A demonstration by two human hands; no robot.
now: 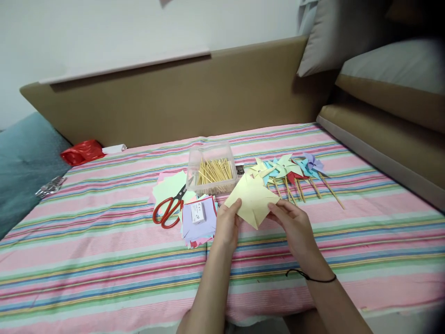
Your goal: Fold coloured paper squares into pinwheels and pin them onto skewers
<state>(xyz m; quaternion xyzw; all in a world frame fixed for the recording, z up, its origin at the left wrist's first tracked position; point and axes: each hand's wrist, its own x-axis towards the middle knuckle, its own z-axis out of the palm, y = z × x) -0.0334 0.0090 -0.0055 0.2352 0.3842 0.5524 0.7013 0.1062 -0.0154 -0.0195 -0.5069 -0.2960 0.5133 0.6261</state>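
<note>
A pale yellow paper square [253, 199], slit inward from its corners, is held up flat above the cloth. My left hand [227, 225] pinches its left edge, thumb on top. Opposite, my right hand [294, 227] grips the right edge between thumb and fingers. Just left of my left hand lies a stack of coloured paper squares [187, 227], lilac uppermost, with a small white box [198, 213] on it. Behind the paper, several finished paper pinwheels [285, 164] on wooden sticks lie in a row.
A clear plastic box [212, 185] of wooden sticks [217, 170] stands behind the stack. Red-handled scissors [168, 211] rest over pale green sheets [170, 189]. Farther left are a red plastic bag [83, 152] and crumpled foil [51, 186]. A sofa back [187, 97] borders the striped cloth [114, 273].
</note>
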